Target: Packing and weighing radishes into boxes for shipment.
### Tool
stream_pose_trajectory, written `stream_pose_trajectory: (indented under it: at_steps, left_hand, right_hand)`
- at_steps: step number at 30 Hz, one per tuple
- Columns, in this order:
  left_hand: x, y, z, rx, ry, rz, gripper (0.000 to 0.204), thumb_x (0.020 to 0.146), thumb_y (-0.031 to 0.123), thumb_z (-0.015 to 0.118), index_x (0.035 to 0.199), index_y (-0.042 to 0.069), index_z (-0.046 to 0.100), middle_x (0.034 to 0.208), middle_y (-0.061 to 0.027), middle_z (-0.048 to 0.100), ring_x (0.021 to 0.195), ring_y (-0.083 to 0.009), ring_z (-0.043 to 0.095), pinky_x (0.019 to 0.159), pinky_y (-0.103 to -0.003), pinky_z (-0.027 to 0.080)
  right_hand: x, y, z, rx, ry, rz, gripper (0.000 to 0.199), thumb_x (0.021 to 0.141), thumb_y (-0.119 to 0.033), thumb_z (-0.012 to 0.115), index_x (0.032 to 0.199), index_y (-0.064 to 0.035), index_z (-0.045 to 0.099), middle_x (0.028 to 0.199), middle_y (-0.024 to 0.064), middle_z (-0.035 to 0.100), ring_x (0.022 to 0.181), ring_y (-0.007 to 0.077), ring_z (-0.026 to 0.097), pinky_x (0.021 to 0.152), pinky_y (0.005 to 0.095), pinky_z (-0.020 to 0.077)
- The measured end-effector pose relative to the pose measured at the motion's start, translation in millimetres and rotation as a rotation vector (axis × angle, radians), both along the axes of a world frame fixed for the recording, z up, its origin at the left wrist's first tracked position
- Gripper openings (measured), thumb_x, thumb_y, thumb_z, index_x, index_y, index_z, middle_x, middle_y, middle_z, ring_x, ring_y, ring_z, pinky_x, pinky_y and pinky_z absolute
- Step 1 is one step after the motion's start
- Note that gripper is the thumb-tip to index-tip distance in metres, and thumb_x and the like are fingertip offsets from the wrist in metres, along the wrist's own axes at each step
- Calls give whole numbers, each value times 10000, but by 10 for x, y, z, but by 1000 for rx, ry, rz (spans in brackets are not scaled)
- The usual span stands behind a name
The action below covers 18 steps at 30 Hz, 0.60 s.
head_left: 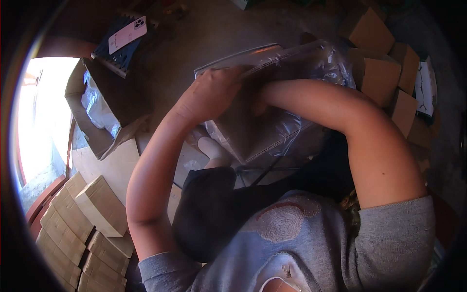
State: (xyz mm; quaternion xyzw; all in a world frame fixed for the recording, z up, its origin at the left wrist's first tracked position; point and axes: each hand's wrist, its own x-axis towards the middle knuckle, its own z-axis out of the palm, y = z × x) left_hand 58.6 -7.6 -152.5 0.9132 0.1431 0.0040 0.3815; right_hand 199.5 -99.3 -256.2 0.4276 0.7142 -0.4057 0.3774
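Your left hand (211, 95) lies flat across the top of a grey box (253, 131) wrapped in a clear plastic bag (326, 65). Fingers reach to the box's upper edge and curl over it; the palm presses the wrap down. Hand closed loosely on the box, not fisted.

Your right hand (260, 100) is mostly hidden. The forearm comes in from the right and bends down at the wrist, and the hand goes in under the plastic against the box face. Cannot tell how far its fingers are open, or whether they grip the box or only the bag.

The box sits in front of your chest, over your lap, tilted, its ridged lower edge toward you. The plastic bunches up loose at the box's upper right corner.

Left of you: an open cardboard carton (99, 109) lined with crumpled clear plastic, tipped on its side, well apart from both hands. Below it, a stack of small tan boxes (85, 228) packed in rows at the lower left, one lying tilted on top.

Upper right: several more brown boxes (379, 73) heaped loosely near the bagged box's far corner.

Upper left: a pink phone (127, 34) lying face down on a dark blue object, on the floor (194, 34) beyond the carton.

Strong daylight washes out the far left edge.
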Motion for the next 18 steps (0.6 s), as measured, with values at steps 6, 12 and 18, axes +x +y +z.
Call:
stream_pose_trajectory:
  at_steps: [6,12,18]
  left_hand:
    - [68,33,51,5,38,12,303,919,98,602,1215,39,622,951,-247,680,945,-432,640,824,-476,510]
    - [163,-17,83,19,-11,5,305,909,82,615,1205,14,618,915,-255,671,925,-438,637,812,-479,504]
    - [161,-132,113,50,131,44,375,901,13,599,1270,73,618,969,-257,680,943,-419,658,844,-470,522]
  right_hand:
    - [107,9,-328,144,55,-69,412,916,-238,532,1266,-49,637,1301,169,627,1193,312,594,1013,441,456]
    - [270,-160,-493,331,128,-124,391,911,-224,518,1232,-49,658,1291,166,635,1155,318,616,980,454,477]
    - [278,-156,-519,273,164,-103,358,910,-224,528,1178,-39,678,1205,161,659,1070,310,623,930,459,483]
